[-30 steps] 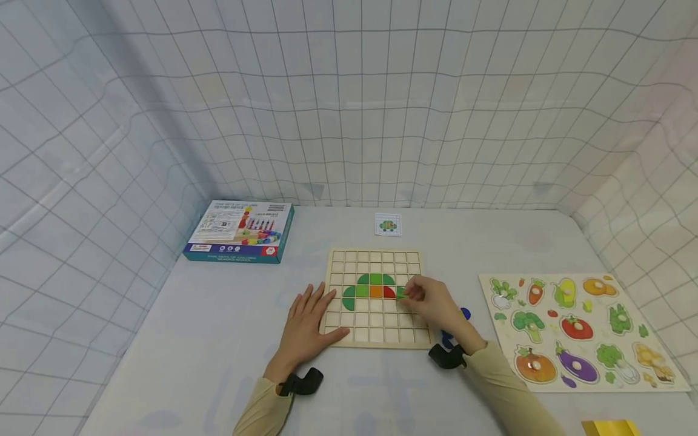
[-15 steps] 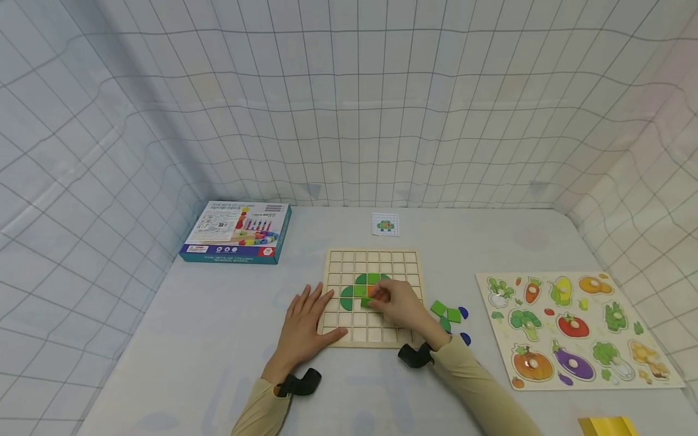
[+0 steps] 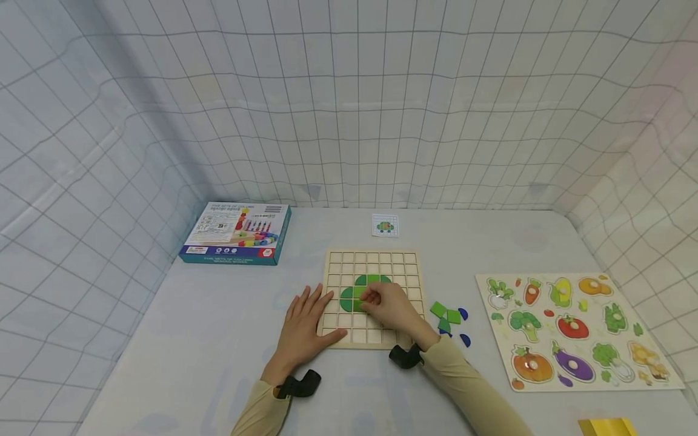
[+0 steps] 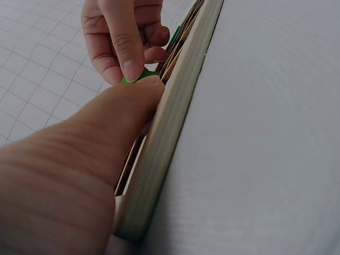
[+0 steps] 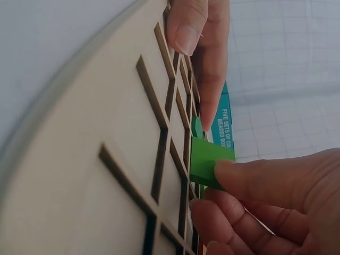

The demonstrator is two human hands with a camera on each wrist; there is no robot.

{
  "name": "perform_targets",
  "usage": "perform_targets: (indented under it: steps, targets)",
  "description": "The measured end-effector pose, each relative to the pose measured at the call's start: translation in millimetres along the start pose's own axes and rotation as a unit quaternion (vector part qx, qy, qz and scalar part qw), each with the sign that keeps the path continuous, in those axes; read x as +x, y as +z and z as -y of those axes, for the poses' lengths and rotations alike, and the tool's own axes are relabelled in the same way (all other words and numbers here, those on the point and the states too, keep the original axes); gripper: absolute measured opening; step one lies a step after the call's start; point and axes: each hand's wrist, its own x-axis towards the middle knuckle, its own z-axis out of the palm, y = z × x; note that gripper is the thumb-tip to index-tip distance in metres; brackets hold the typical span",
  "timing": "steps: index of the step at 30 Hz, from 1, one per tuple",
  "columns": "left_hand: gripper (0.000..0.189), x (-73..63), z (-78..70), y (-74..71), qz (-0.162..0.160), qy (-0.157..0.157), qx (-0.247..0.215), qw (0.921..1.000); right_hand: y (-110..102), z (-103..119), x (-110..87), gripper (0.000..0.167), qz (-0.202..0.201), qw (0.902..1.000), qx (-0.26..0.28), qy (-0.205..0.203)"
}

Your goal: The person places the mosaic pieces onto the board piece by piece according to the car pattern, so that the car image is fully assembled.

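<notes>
Work on a grid board, seen from the head and from both wrists. The wooden board lies flat on the pale surface, in front of the person. The left hand rests at its left edge, fingers straight and spread apart, the thumb reaching over the near left corner. The right hand is above the middle of the board, its thumb and fingers clamped on a green square. In the right wrist view this square is tilted relative to the grid; whether its lower edge touches the board cannot be told. Green pieces fill several cells to the left of and beyond the right hand, which hides part of the pattern.

To the right of the board lie loose green squares and blue half-rounds, near the right forearm. Beyond the far edge lies a small printed card bearing a green figure on a grid. At far left is a flat toy box; at right, well apart from the board, a vegetable puzzle, with a yellow object nearer the person, cut off by the frame.
</notes>
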Motion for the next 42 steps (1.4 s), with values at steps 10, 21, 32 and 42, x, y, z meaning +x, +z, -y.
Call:
perform_targets:
  steps: [10, 21, 32, 42]
  targets:
    - [0.084, 0.2, 1.8, 1.5, -0.001, 0.001, 0.004, 1.0000, -0.3, 2.0, 0.5, 0.004, -0.010, 0.9986, -0.052, 0.007]
    - [0.084, 0.3, 2.7, 3.2, -0.002, 0.002, 0.007, 1.0000, 2.5, 1.5, 1.3, 0.005, -0.021, 0.9962, -0.084, 0.004]
    - [0.083, 0.3, 2.9, 4.0, -0.012, 0.009, 0.005, 0.9999, 1.4, 2.8, 0.1, 0.006, -0.015, 0.9963, -0.084, 0.010]
    - [0.082, -0.5, 4.5, 5.1, -0.033, 0.026, 0.006, 0.9991, -5.7, -3.4, -10.9, 0.009, 0.004, 0.9981, -0.055, -0.027]
